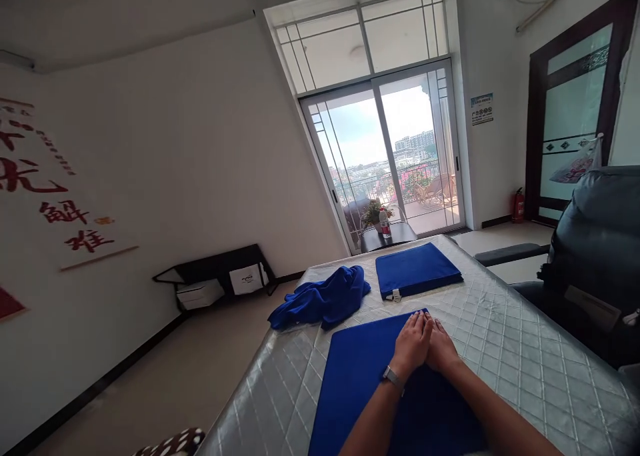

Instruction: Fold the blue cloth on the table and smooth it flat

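A flat blue cloth (360, 369) lies smoothed out on the quilted silver mattress cover (500, 336). My left hand (414, 337), with a grey band at the wrist, rests on the cloth's far right part, fingers stretched forward. Close against it, partly covered by it, my right hand (441, 348) also lies on the cloth near its right edge. Neither hand appears to grip anything. Beyond them is a neatly folded blue cloth stack (417, 268) with a white tag at its near edge. A crumpled blue cloth (330, 296) lies to its left.
Right of the mattress stands a black armchair (600, 243). A small dark table (400, 235) with a bottle (384, 223) and a potted plant (373, 213) is beyond its far end. Brown polka-dot fabric (175, 443) shows at the bottom left.
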A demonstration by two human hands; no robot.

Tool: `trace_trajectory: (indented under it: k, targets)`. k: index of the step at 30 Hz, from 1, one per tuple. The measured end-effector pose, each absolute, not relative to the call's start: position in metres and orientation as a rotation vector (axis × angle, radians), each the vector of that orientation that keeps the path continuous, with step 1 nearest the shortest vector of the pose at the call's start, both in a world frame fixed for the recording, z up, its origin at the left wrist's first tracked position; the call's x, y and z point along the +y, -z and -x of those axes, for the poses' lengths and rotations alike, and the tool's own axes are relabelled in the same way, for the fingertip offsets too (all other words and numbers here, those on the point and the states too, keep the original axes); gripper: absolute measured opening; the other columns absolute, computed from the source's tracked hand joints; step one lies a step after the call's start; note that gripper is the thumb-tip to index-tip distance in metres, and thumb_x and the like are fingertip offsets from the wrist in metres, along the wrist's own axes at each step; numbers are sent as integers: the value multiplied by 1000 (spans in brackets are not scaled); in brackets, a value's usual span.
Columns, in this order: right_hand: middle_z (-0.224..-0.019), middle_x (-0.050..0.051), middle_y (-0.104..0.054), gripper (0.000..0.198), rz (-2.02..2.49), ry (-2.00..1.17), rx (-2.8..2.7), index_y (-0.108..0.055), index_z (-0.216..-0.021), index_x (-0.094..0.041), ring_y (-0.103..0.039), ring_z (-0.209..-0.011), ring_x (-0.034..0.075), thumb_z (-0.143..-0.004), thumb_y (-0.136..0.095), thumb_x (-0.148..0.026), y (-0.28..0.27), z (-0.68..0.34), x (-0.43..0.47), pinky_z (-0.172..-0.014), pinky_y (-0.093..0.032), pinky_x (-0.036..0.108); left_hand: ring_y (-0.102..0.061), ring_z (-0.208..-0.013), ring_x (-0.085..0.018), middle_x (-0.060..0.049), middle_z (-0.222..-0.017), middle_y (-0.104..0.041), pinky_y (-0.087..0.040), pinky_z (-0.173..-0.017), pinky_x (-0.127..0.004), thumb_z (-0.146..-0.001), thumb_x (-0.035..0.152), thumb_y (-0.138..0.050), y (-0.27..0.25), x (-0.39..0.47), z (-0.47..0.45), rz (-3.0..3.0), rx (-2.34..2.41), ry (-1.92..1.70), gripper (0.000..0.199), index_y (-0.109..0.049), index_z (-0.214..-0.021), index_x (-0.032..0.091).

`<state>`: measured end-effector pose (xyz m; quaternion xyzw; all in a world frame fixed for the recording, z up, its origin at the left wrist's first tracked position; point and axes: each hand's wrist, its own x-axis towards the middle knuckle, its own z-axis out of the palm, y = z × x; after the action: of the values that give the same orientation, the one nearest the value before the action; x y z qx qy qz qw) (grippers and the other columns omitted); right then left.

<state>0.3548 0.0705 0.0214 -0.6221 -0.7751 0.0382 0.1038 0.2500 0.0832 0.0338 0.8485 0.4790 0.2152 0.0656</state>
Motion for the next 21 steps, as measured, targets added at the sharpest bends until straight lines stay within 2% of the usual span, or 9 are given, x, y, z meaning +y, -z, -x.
trace_trajectory:
  k: [6,12,21]
  targets:
    - [-164,11,-23,64,1822,-124,-2275,-30,-157,-10,-14,-152,24,-94,-33,-21,-19,-356,75,-123,-14,42,-34,-148,-24,-14,-156,-43,-29,-122,-48,-105,49,-12,-25,85,-239,-2498,1514,-611,64,-40,-152,14]
    - [-163,15,-24,67,1860,-145,-2195,-28,-156,-3,-14,-152,24,-99,-24,-38,-18,-353,78,-123,-12,43,-31,-149,-26,-13,-157,-42,-27,-122,-50,-104,53,-12,-23,75,-197,-2552,1748,-460,67,-37,-154,16]
    - [-165,12,-22,70,1885,-190,-2194,-26,-157,-4,-9,-153,22,-99,-19,-44,-20,-352,78,-123,-8,41,-28,-150,-26,-11,-160,-35,-27,-122,-46,-102,59,-7,-31,62,-76,-2384,2123,-259,76,-36,-154,13]
